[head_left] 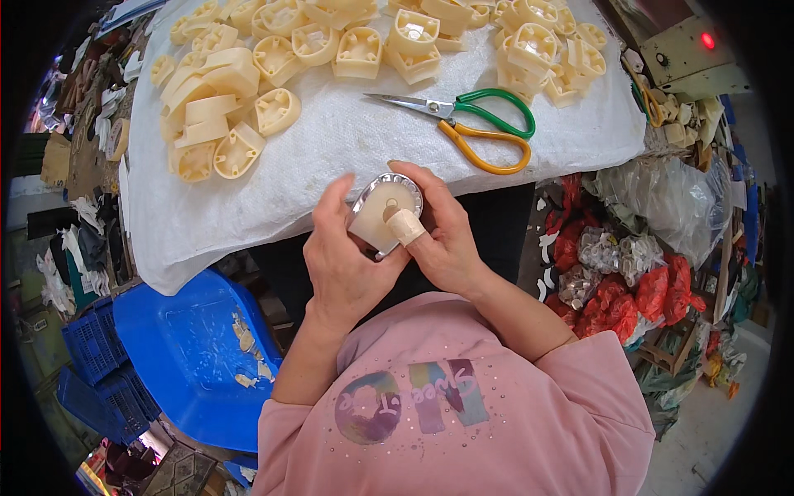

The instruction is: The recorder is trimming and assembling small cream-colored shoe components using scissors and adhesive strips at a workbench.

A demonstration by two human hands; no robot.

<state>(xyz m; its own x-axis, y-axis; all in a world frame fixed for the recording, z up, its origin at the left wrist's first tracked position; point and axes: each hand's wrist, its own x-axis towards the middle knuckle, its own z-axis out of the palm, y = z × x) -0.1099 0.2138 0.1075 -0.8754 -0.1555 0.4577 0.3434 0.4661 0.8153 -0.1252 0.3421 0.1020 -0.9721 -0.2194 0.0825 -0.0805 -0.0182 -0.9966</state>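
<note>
Between my two hands is an arch-shaped plastic piece [376, 221], cream on its face with a shiny silver rim around the curved end. My left hand [347, 269] wraps its left and lower side, fingers curled around the edge. On the other side my right hand [453, 248] grips the rim, its thumb, covered in beige tape, pressing on the face. Both hands are just off the table's near edge. Beyond them lies a pair of scissors [441, 108] with one green and one yellow handle, blades slightly apart. Fingers hide the piece's underside.
Many cream arch-shaped plastic parts [359, 51] are heaped along the far side of the white-sheeted table [331, 136]. A blue plastic tub [178, 347] with scraps sits at lower left, beside blue crates [98, 343]. Red and clear plastic bags [608, 302] pile up on the right.
</note>
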